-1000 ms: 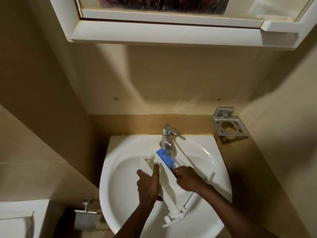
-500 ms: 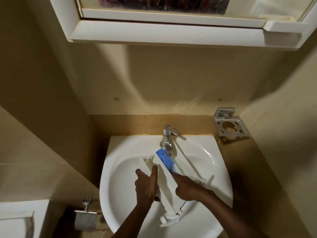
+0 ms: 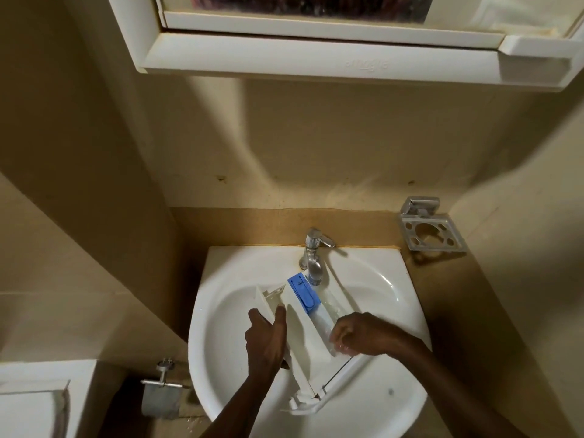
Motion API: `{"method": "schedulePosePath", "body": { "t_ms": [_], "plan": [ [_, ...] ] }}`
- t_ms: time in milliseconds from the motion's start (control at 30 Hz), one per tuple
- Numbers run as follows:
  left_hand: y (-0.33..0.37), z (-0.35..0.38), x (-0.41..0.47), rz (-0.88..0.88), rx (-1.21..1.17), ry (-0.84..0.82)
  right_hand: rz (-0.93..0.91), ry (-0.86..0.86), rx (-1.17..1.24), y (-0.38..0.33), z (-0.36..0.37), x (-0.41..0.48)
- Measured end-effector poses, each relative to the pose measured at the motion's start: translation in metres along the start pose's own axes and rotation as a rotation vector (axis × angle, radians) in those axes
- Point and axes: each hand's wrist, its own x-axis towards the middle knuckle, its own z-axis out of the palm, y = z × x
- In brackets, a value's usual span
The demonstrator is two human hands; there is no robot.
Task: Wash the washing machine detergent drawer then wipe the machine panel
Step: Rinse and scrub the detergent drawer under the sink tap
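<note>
Drawer [image 3: 303, 339], white, lies slanted in sink [image 3: 221, 327] under tap [image 3: 313, 263]. Left hand [image 3: 267, 339] closed around drawer's left wall, thumb on top. Right hand [image 3: 363, 333], fingers curled, wet, rests in drawer's right part; cannot tell if gripping. Blue piece [image 3: 303, 292] sits by tap.

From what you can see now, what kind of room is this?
Most likely a small bathroom. A white corner washbasin with a chrome tap sits under a mirror cabinet, a toothbrush holder is fixed to the wall, and a toilet paper holder hangs low on the left.
</note>
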Motion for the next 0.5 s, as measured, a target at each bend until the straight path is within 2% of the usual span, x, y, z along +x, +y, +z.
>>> {"method": "schedulePosePath", "body": {
  "t_ms": [100,167,267,400,433,500],
  "plan": [
    [-0.004,-0.003,0.003,0.011,-0.004,0.0,0.001,-0.055,-0.202,-0.009,0.017,-0.003],
    [-0.006,-0.008,0.006,0.034,0.013,0.015,-0.02,-0.026,-0.161,-0.011,0.036,0.001],
    [-0.005,-0.014,0.009,0.073,0.026,-0.011,-0.048,0.152,0.101,-0.001,0.043,0.008],
    [-0.002,-0.019,0.007,0.081,0.009,-0.069,-0.016,0.631,0.191,0.018,0.025,0.025],
    [-0.002,-0.02,0.007,0.076,0.007,-0.08,0.004,0.668,0.153,0.024,0.022,0.03],
    [-0.002,-0.021,0.007,0.058,-0.008,-0.099,0.089,0.571,0.019,0.036,0.018,0.037]
  ]
}}
